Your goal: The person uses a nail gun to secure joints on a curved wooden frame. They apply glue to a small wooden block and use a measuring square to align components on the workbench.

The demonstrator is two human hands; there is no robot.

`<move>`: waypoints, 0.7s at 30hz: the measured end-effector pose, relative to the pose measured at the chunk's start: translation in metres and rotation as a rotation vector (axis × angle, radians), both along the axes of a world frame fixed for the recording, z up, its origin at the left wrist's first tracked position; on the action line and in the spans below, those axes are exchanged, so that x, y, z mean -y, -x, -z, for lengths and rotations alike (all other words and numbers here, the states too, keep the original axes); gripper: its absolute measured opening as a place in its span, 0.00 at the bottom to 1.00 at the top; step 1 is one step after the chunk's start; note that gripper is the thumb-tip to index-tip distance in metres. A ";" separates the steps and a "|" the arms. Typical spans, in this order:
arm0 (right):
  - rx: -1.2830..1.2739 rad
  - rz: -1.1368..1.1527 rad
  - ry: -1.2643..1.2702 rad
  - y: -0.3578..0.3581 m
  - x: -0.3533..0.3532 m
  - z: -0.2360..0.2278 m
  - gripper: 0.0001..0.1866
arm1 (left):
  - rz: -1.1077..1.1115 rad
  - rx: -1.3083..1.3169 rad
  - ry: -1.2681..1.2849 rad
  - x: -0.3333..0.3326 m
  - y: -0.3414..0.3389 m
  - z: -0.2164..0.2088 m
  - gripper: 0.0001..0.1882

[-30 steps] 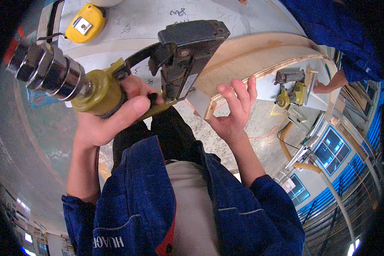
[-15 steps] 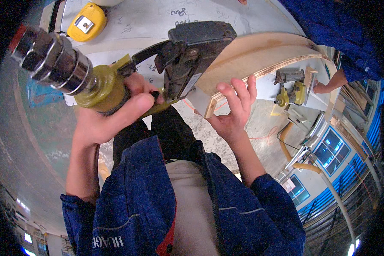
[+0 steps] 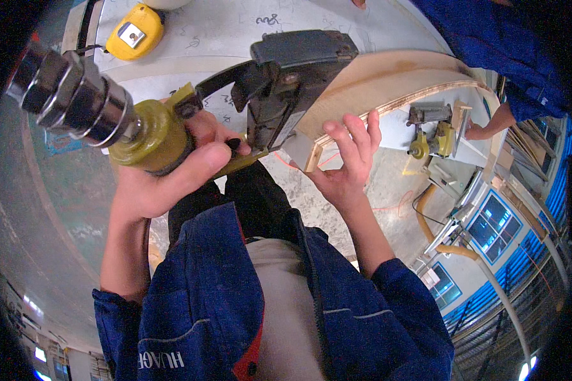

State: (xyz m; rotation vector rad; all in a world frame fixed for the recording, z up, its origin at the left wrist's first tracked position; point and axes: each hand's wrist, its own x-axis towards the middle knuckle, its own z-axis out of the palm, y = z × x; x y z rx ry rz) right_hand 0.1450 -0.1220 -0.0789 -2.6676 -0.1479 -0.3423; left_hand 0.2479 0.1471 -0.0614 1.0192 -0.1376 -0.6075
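My left hand (image 3: 175, 181) is closed round the grip of an air nail gun (image 3: 154, 130) with an olive-yellow body. A metal air coupling (image 3: 76, 95) sticks out at its left end, and its black magazine (image 3: 302, 51) points up and right. Beside the gun's nose, my right hand (image 3: 346, 162) holds the near end of a curved plywood strip (image 3: 419, 73), thumb below and fingers spread along the layered edge. The strip bends away to the right. The gun's nose seems close to the strip's end; whether they touch I cannot tell.
A yellow tape measure (image 3: 135, 35) lies on the pale, pencil-marked tabletop (image 3: 216, 22). Further right, a co-worker's hand (image 3: 489, 124) is beside the strip's far part, close to a second nail gun (image 3: 433, 133). A yellow hose (image 3: 454, 249) and windows (image 3: 494, 225) are beyond.
The nail gun's coupling end has dipped slightly and shifted left. My right hand keeps its hold on the plywood strip with hardly any movement.
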 end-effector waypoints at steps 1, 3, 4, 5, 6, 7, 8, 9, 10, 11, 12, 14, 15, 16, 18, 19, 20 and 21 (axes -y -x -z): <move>-0.001 -0.002 -0.002 0.000 0.000 0.000 0.27 | 0.000 0.000 0.009 0.000 0.000 0.001 0.11; -0.009 -0.004 -0.001 -0.001 0.000 -0.001 0.27 | 0.000 0.000 0.027 0.000 0.000 0.002 0.11; -0.017 -0.006 0.003 -0.001 0.000 -0.002 0.28 | 0.001 0.002 0.021 0.000 -0.001 0.002 0.11; -0.025 -0.007 0.006 -0.001 -0.001 -0.003 0.28 | 0.001 0.005 0.015 0.000 -0.001 0.002 0.12; -0.024 -0.008 0.013 -0.001 0.000 -0.003 0.28 | 0.001 0.007 0.009 0.000 -0.002 0.002 0.12; -0.023 -0.010 0.019 -0.001 0.000 -0.002 0.28 | 0.000 -0.012 0.010 0.001 -0.002 0.001 0.12; -0.022 -0.011 0.025 -0.001 0.001 -0.002 0.29 | -0.002 -0.031 0.012 0.001 -0.002 0.000 0.12; -0.017 -0.007 0.012 0.000 0.000 -0.001 0.29 | -0.003 -0.050 0.016 0.002 -0.001 0.000 0.12; -0.011 -0.003 -0.001 0.000 0.000 0.000 0.29 | 0.008 -0.037 0.014 0.001 -0.001 0.001 0.12; -0.005 0.002 -0.014 0.001 -0.001 0.000 0.29 | 0.018 -0.024 0.013 0.000 -0.001 0.003 0.12; 0.002 -0.020 0.005 -0.001 0.000 -0.001 0.32 | 0.027 -0.013 0.011 0.000 -0.002 0.003 0.12; 0.015 -0.063 0.042 -0.003 0.001 -0.004 0.38 | 0.018 -0.018 0.018 0.000 -0.002 0.002 0.12; 0.003 -0.043 0.033 -0.003 0.000 -0.003 0.35 | 0.015 -0.020 0.021 0.000 -0.002 0.003 0.12; -0.010 -0.022 0.024 -0.001 -0.001 -0.003 0.32 | 0.016 -0.018 0.012 0.000 -0.002 0.003 0.12; -0.021 -0.001 0.008 -0.001 -0.001 -0.003 0.29 | 0.018 -0.016 -0.009 -0.001 -0.002 0.001 0.12; -0.019 -0.001 0.001 -0.001 -0.001 -0.003 0.29 | -0.002 -0.026 -0.013 0.000 -0.001 -0.001 0.12; -0.017 0.000 -0.006 0.000 0.000 -0.003 0.28 | -0.021 -0.036 -0.017 0.001 0.001 -0.002 0.12; -0.020 0.001 0.005 -0.001 0.000 -0.003 0.28 | -0.038 -0.045 -0.018 0.002 0.002 -0.003 0.11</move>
